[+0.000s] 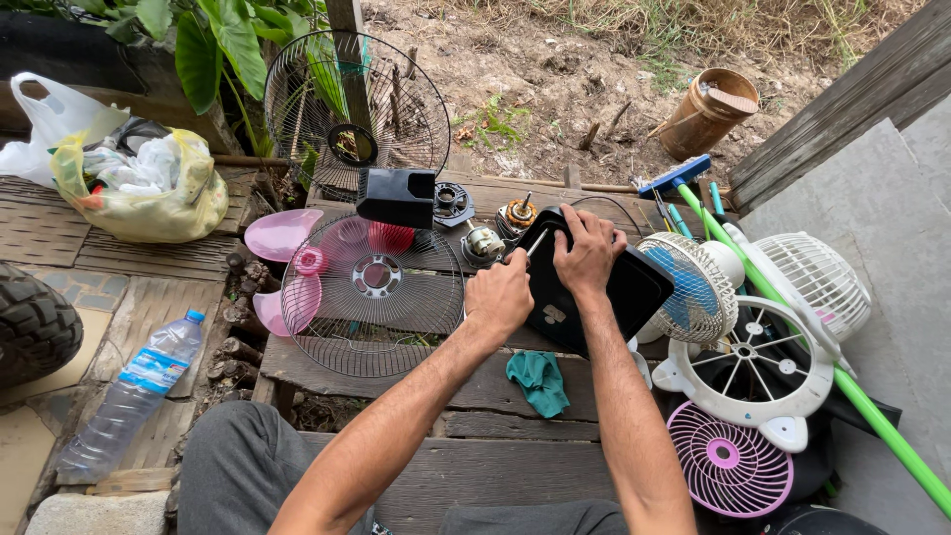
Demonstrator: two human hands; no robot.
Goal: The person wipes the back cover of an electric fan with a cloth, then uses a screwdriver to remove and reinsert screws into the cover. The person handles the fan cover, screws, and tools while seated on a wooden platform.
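Note:
My left hand (pixel 498 295) is closed round a screwdriver whose metal shaft (pixel 536 244) points up and right toward the black plastic fan housing (pixel 634 289). My right hand (pixel 588 250) presses flat on top of that housing, fingers spread over its far edge. The housing lies tilted on the dark wooden planks (pixel 475 466). Just beyond the hands sit a small fan motor (pixel 483 242) and a second motor with copper winding (pixel 519 213). A black fan part (pixel 396 196) stands to the left of them.
A wire fan guard (pixel 371 297) lies over pink blades (pixel 282 234); another guard (pixel 357 109) leans behind. A teal cloth (pixel 540 381), white and pink fan grilles (pixel 758 367), a green-handled broom (pixel 792 317), a plastic bottle (pixel 134 391) and a rubbish bag (pixel 139 178) surround me.

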